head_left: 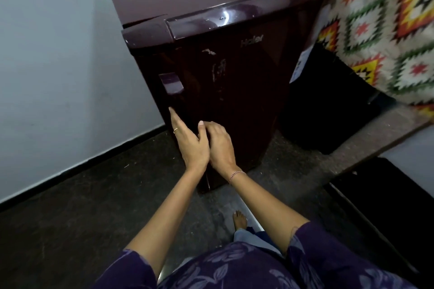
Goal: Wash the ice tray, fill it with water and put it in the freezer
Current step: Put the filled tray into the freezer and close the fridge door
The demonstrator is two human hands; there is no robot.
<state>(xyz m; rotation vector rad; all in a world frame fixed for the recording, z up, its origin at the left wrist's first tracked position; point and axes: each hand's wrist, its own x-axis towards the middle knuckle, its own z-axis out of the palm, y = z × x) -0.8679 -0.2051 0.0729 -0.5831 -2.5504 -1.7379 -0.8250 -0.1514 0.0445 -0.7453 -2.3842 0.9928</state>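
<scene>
Purple floral clothing [234, 270] fills the bottom edge of the view, and one bare foot [240, 219] stands on the dark floor [94, 206] just ahead of it. Both bare forearms reach forward and meet in front of the fridge [246, 101].

The left hand [190, 143] is stretched flat with its fingers straight. Its forefinger tip lies at the left edge of the door, below the recessed handle [171, 83], and it has hold of nothing. A thin ring [175, 130] sits on one finger. The right hand [222, 145] lies just beside it, touching it near the thumb, with its back to the camera. Its fingers bend away toward the door and out of sight, so I cannot tell whether they grip anything. A slim bracelet [236, 175] circles that wrist.

The fridge is dark maroon and glossy, with pale scuffs on the door and a brand name near its top. Its door is closed. It stands on the floor at the far edge, close to the pale wall [58, 65] on the left. On the right, a bright patterned cloth [380, 30] hangs over the stone counter [375, 138], whose edge runs just beside the fridge.
</scene>
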